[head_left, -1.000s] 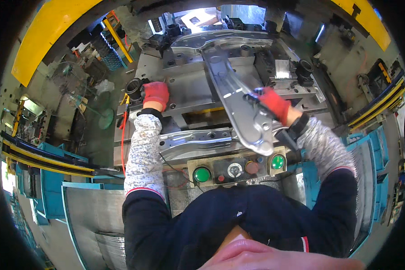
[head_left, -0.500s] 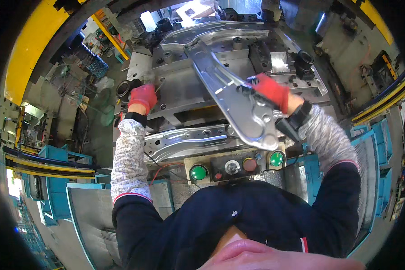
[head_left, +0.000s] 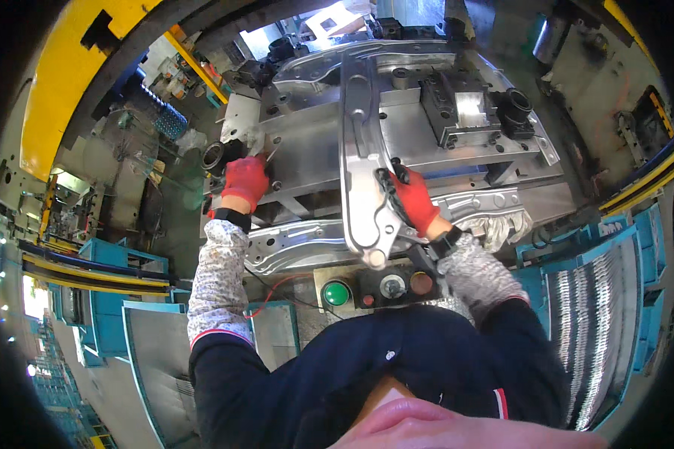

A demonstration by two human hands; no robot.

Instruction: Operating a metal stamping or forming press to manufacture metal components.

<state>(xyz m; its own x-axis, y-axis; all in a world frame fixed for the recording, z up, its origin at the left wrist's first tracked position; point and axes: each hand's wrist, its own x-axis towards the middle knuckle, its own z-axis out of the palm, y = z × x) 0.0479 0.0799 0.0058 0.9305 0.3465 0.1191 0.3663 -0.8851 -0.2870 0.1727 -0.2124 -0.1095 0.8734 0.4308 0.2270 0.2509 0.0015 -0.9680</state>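
My right hand [head_left: 414, 200], in a red glove with black on the fingers, grips the right edge of a long stamped sheet-metal part [head_left: 362, 153]. This part lies nearly lengthwise over the metal die [head_left: 307, 153], its wide rounded end close to my body. My left hand [head_left: 246, 182], also red-gloved, is closed at the die's left side. A thin pale stick-like thing [head_left: 270, 156] shows by its fingers; whether the hand holds it is hard to see. Another stamped metal strip [head_left: 296, 243] runs along the die's near edge, partly behind the held part.
Nearest me is a control box with a green button [head_left: 336, 292] and a red button [head_left: 421, 283]. A black cylindrical post [head_left: 514, 107] stands at the die's right. Blue racks [head_left: 633, 299] stand at the right, with stacked metal sheets [head_left: 588, 329]. A pale crumpled glove-like thing [head_left: 502, 228] lies by the die.
My right hand has moved left and nearer me, swinging the long metal part from a slant to nearly straight lengthwise. The left hand stays at the die's left side.
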